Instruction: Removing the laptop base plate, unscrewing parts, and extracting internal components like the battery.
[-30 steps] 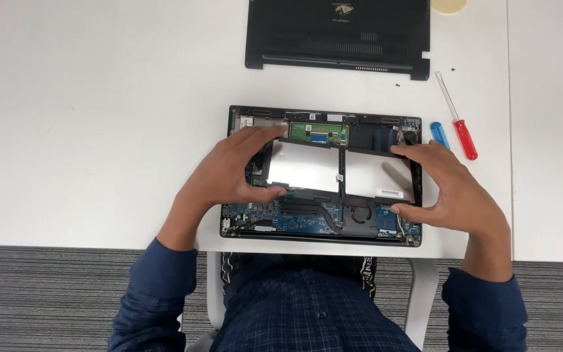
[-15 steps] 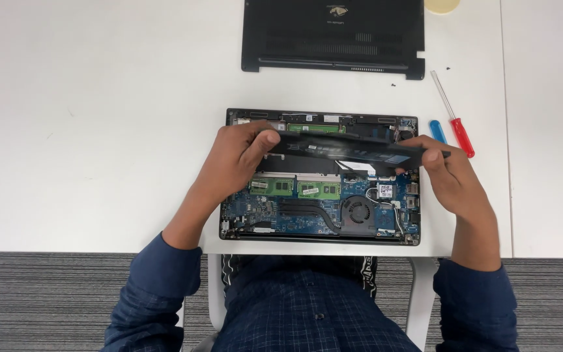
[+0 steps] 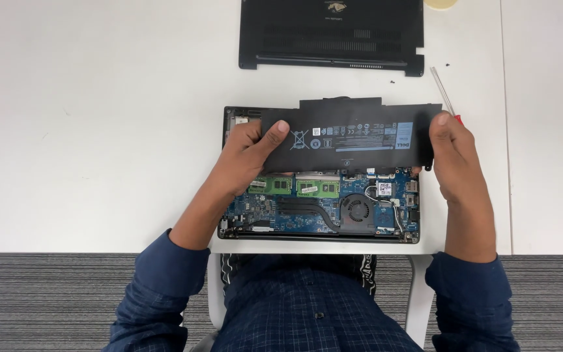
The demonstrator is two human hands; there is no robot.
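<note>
Nearest of all, the person sits at the near edge of a white table (image 3: 99,130), with dark blue sleeves (image 3: 158,280) and a checked blue shirt below the table edge.

Just beyond the edge lies an opened laptop base (image 3: 320,212), its insides showing: a blue circuit board, a round fan (image 3: 358,210) right of centre, a dark heat pipe running left from it, and two green memory modules (image 3: 294,186) side by side above.

Over the far half of that base both hands hold a flat black battery pack (image 3: 350,133), lifted and tilted with its labelled face toward the camera. The left hand (image 3: 249,156) clamps the pack's left end, thumb pressed on the front face and the fingers hidden behind it. The right hand (image 3: 451,146) grips the right end, fingers curled over the edge; the thumb cannot be seen. The pack hides the far part of the base.

Just right of the right hand, a screwdriver (image 3: 443,94) with a red handle lies on the table, its shaft pointing away and its handle mostly hidden.

Farther still, a black bottom cover (image 3: 330,32) lies flat near the far edge, with a few tiny dark screws (image 3: 392,82) near its right corner.
</note>
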